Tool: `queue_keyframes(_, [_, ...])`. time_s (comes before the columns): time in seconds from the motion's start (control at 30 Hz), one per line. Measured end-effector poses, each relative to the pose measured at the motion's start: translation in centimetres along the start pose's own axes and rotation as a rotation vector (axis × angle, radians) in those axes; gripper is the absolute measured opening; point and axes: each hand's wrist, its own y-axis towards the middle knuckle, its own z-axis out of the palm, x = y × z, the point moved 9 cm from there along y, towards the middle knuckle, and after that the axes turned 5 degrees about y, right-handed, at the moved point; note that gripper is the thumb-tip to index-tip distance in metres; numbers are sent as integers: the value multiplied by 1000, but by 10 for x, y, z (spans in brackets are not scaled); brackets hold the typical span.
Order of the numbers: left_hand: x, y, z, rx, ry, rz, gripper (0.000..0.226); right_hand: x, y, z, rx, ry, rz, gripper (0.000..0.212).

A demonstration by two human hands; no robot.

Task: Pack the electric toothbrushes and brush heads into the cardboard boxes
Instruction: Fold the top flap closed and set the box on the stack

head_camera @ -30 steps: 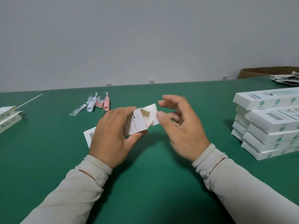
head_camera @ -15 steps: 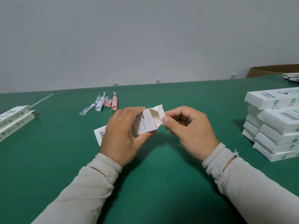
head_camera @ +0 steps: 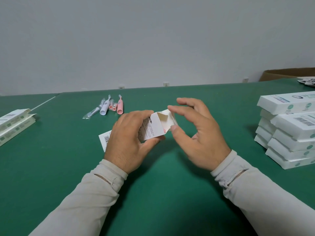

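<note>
**One box in hand, two toothbrushes waiting**

At the centre of the green table (head_camera: 162,193) the left hand (head_camera: 126,142) grips a single white cardboard box (head_camera: 151,127) around its body, thumb beneath and fingers over the top. The box's right end is open, flaps spread, and something pink shows just inside. The right hand (head_camera: 197,133) hovers at that open end, at 3 o'clock from the box, fingers loosely spread and relaxed; index finger and thumb lie right by the flaps, but whether they touch cannot be told.

At 11 o'clock from the hands lie two toothbrushes side by side: a white toothbrush (head_camera: 104,108) and a pink toothbrush (head_camera: 120,106). Between and beside them are a few small brush heads (head_camera: 112,107), and one wrapped brush head (head_camera: 91,113); their exact number is hard to count.

At 3 o'clock stands a stack of white boxes (head_camera: 289,133), roughly nine, in two leaning columns. At 9 o'clock lie flattened cartons (head_camera: 13,123). At 1 o'clock, far back, a brown carton (head_camera: 288,74).
</note>
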Motion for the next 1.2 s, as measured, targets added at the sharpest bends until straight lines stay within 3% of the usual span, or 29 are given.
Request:
queue_keyframes(0.13, [-3,0,0,-2,-11,11,53,-5,-3,11,82,39,70,32])
queue_keyframes(0.43, [-5,-1,1,6,8,40,53,-9,-6,21,96,138,88,31])
queue_keyframes(0.57, [-3,0,1,5,-25,20,53,-8,-2,7,2,104,80,32])
queue_keyframes(0.67, [-2,-1,1,6,-41,8,53,-14,-1,-1,-90,259,172,38])
queue_keyframes(0.87, [-1,0,-1,-12,-51,1,53,-9,-4,5,-48,355,174,26])
queue_keyframes(1.13, [-9,-1,3,34,39,91,65,-16,-2,8,-54,460,229,26])
queue_keyframes(1.2, [-13,-1,7,61,74,125,65,-15,-1,2,-91,380,199,32])
